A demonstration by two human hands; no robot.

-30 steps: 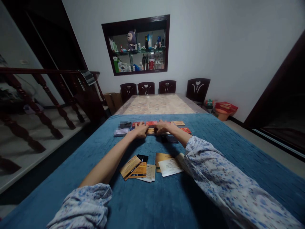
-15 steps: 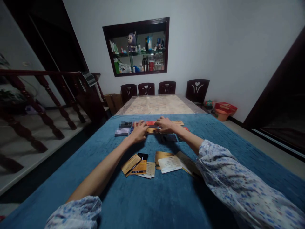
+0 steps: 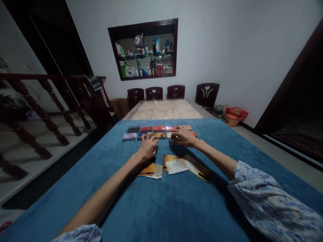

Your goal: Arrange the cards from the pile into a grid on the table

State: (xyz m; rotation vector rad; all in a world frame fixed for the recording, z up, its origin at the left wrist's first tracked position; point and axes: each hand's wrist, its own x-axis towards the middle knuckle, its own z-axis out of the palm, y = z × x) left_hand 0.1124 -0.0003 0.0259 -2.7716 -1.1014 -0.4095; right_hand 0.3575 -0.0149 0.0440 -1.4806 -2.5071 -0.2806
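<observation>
Two rows of cards lie on the blue cloth [image 3: 141,208]. My left hand [image 3: 148,148] is open, its bent fingers apart at the near edge of the blue cards [image 3: 140,136] and beside a gold card stack [image 3: 159,135]. My right hand [image 3: 186,137] has its bent fingers apart at a pale card stack [image 3: 169,134]; its fingertips are partly hidden. Red card stacks [image 3: 159,128] form the far row. A dark card [image 3: 174,143] lies below my right hand. Nearer me are fanned orange and cream cards [image 3: 148,169] and a white card [image 3: 176,166] over gold ones.
Beyond the cloth runs the bare patterned tabletop [image 3: 166,109], with dark chairs [image 3: 176,91] at its far end. A wooden railing [image 3: 50,102] stands on the left. An orange bucket [image 3: 231,120] is on the floor at right.
Both hands have parted from the far row and come nearer me, uncovering the red stacks. My right hand has shifted right, and my left forearm now covers part of the near left fan.
</observation>
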